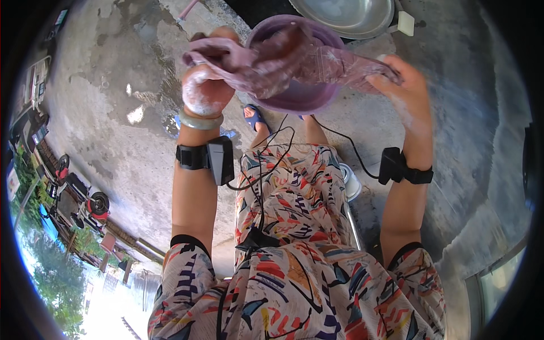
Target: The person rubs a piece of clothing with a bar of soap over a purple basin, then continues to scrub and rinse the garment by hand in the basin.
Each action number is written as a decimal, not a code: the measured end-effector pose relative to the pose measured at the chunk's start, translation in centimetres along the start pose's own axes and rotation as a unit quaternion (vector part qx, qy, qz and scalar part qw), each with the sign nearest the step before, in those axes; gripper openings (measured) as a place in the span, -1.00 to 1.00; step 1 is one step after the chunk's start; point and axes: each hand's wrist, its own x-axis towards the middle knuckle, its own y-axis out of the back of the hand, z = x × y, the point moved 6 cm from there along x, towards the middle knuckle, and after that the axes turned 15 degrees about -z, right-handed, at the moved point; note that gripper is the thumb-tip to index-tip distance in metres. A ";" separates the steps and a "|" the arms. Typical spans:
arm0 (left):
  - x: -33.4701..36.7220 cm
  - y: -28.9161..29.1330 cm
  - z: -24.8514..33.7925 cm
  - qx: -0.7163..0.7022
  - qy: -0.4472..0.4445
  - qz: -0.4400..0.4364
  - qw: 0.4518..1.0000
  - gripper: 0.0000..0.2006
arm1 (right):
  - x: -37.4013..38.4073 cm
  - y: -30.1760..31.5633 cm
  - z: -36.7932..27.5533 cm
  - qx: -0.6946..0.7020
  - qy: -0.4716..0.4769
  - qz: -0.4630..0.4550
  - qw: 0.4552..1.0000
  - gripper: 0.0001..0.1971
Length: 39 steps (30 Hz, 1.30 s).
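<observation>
A wet mauve cloth garment (266,68) is stretched between my two hands, its exact kind hard to make out in the folds. My left hand (208,85), coated with white suds, is closed on its bunched left end. At the other end, my right hand (399,85) pinches the cloth's edge, with some suds toward the wrist. Beneath the cloth stands a purple plastic basin (317,105) with cloudy liquid in it. The garment hides much of the basin's inside.
Beyond the basin is a wide metal bowl (348,17), with a pale block (406,24) beside it. Black cables (351,141) run between the devices strapped to my wrists and my lap. Wet concrete floor (136,73) surrounds my sandalled feet. A motorcycle (85,198) is parked far left.
</observation>
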 end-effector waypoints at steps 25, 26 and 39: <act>-0.3 -3.6 -4.4 0.598 0.108 -0.068 0.791 -0.40 | 3.9 -8.7 0.0 0.108 -0.004 -0.121 0.987 -0.75; -0.6 -4.5 -5.6 0.683 0.106 -0.129 0.711 -0.36 | 4.0 -8.7 0.2 0.115 -0.003 -0.130 0.985 -0.73; -3.8 6.9 -6.5 0.028 0.134 0.253 0.958 -0.63 | 2.4 -6.8 0.9 -0.259 -0.127 -0.026 0.957 -0.49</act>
